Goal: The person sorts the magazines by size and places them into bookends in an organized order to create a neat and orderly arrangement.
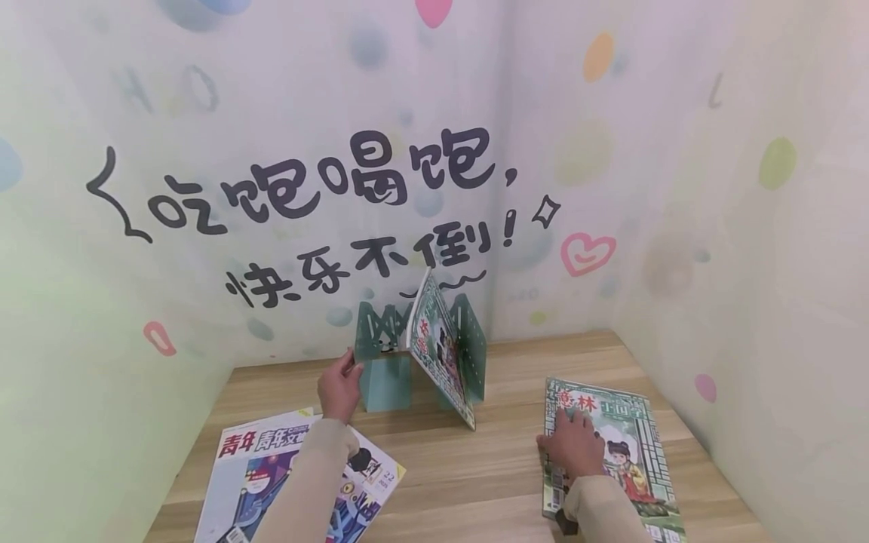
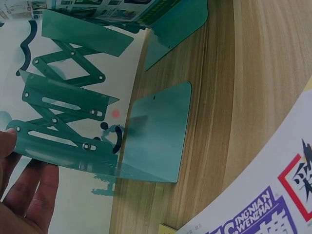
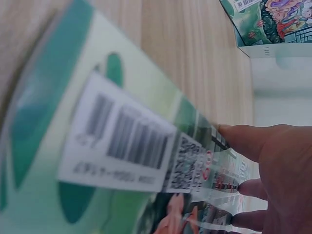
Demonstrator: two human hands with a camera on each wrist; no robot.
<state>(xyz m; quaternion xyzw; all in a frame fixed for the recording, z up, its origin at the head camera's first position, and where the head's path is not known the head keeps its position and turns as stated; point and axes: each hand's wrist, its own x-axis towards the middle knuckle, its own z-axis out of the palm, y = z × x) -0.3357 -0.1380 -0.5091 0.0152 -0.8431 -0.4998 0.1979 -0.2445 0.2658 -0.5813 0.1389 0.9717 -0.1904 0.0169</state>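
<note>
My left hand (image 1: 339, 388) pinches the outer edge of a green metal expanding bookend (image 2: 68, 153), thumb on one side and fingers on the other. Its crossed scissor arms and a flat base plate (image 2: 156, 131) show in the left wrist view. A magazine (image 1: 441, 339) with a green patterned cover stands leaning inside the bookend, near its right panel (image 1: 473, 339). On the right, my right hand (image 1: 575, 443) rests on a similar magazine (image 1: 631, 437) lying flat. Its fingers lie over the cover and its thumb is at the left edge, near a barcode sticker (image 3: 131, 136).
Overlapping magazines (image 1: 227, 483) with purple and blue covers lie at the front left, partly under my left forearm. The wooden table (image 1: 468, 483) ends at a wall (image 1: 305, 113) with black lettering behind, and pale walls rise on both sides.
</note>
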